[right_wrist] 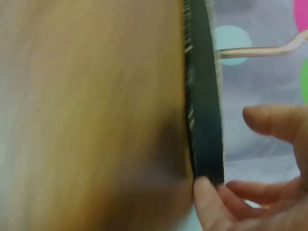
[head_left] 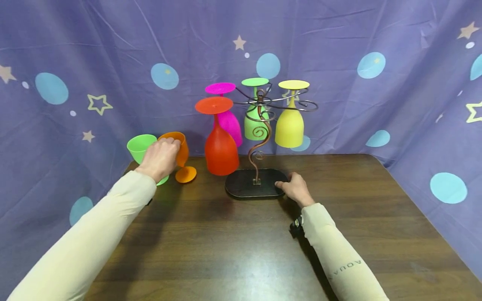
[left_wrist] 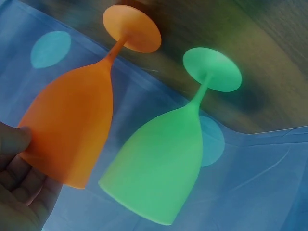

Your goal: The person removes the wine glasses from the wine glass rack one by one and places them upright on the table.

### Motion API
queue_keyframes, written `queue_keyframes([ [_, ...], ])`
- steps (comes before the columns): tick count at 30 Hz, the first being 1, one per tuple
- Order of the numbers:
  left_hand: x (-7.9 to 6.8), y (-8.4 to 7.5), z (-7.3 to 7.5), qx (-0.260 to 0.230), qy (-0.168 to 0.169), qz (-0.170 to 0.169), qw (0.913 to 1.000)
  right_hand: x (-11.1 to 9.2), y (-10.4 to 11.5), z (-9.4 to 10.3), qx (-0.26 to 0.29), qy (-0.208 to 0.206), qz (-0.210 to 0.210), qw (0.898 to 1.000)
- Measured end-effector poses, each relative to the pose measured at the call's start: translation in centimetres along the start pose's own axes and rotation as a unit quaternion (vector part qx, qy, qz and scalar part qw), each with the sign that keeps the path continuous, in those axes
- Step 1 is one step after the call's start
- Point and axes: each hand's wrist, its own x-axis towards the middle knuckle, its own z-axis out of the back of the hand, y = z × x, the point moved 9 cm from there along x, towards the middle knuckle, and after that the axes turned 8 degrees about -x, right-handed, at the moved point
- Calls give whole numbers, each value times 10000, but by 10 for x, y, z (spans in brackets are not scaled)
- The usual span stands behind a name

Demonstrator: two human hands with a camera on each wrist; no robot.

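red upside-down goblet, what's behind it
Behind the red goblet, the head view shows a magenta goblet, also upside down, its foot and right bowl side visible. The lower left of its bowl and part of its stem are covered.

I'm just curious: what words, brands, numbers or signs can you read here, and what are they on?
"AQUA", on the person's right sleeve; a faint mark beside it is unclear.
Black wrist device: any marking is too small to read.
Orange goblet and black stand base: no readable text.
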Motion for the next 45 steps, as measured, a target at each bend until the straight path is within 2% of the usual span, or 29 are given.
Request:
queue_keyframes([
  [5, 3, 6, -9, 105, 133, 125, 9998, 2, -2, -7, 329, -62, -368, 9988],
  [15, 8, 2, -17, 260, 290, 151, 9991, 1, -7, -9, 683, 17, -478, 9965],
  [25, 7, 0, -18, 385, 196, 122, 9990, -1, -10, -10, 773, -62, -416, 9961],
  [27, 6, -2, -17, 396, 50, 98, 9992, -2, -10, -10, 780, -97, -421, 9960],
  [30, 4, -7, -7, 182, -564, 126, 9982, -5, -9, -10, 856, -105, -432, 9953],
  [33, 1, -15, 7, -145, -1382, 44, 9903, -6, -8, -10, 918, -110, -444, 9947],
  [36, -5, -26, 12, -338, -1906, -128, 9810, -6, -7, -9, 923, -149, -435, 9947],
  [39, -12, -37, 10, -521, -2079, -231, 9765, -6, -8, -10, 869, -161, -414, 9952],
  [45, -26, -52, -2, -1096, -2244, -117, 9682, -5, -12, -11, 973, -120, -436, 9942],
])
